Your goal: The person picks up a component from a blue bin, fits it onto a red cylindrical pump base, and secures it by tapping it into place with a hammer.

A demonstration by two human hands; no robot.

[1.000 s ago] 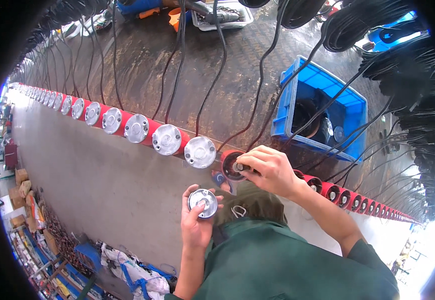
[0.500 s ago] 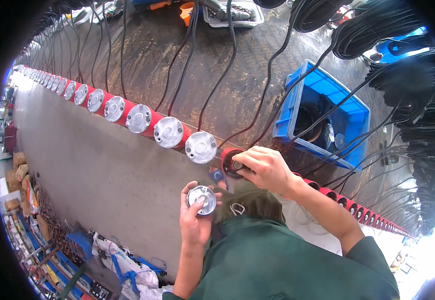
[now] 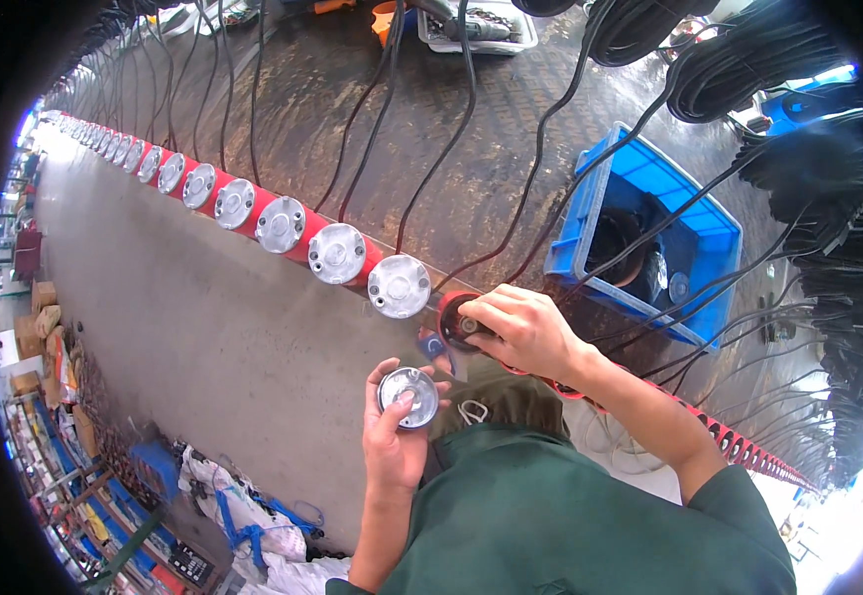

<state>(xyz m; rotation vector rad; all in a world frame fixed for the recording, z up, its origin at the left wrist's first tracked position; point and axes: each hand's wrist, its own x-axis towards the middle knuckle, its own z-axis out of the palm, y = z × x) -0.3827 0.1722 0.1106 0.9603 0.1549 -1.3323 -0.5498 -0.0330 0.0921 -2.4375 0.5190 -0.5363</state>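
My left hand (image 3: 395,436) holds a round silver metal end cap (image 3: 409,397), its thumb across the face and its fingers curled round the rim. The cap is apart from the row, just below it. My right hand (image 3: 525,330) reaches to the open end of a red cylinder (image 3: 448,309). Its thumb and fingers are pinched at a small round metal-ended part (image 3: 468,325) in the dark opening; the fingers partly hide it. Left of this cylinder, a capped one shows its silver end cap (image 3: 400,287), with two small holes.
More red cylinders with caps run along the table (image 3: 431,149) edge to the far left; uncapped ones (image 3: 739,445) continue right. Black cables (image 3: 535,149) trail across the table. A blue crate (image 3: 575,233) holds dark parts. Behind stands a white tray (image 3: 525,40) with a tool.
The view has shifted slightly. My left hand and its cap have moved a little to the right in view. My right hand stays pinched at the same cylinder opening.
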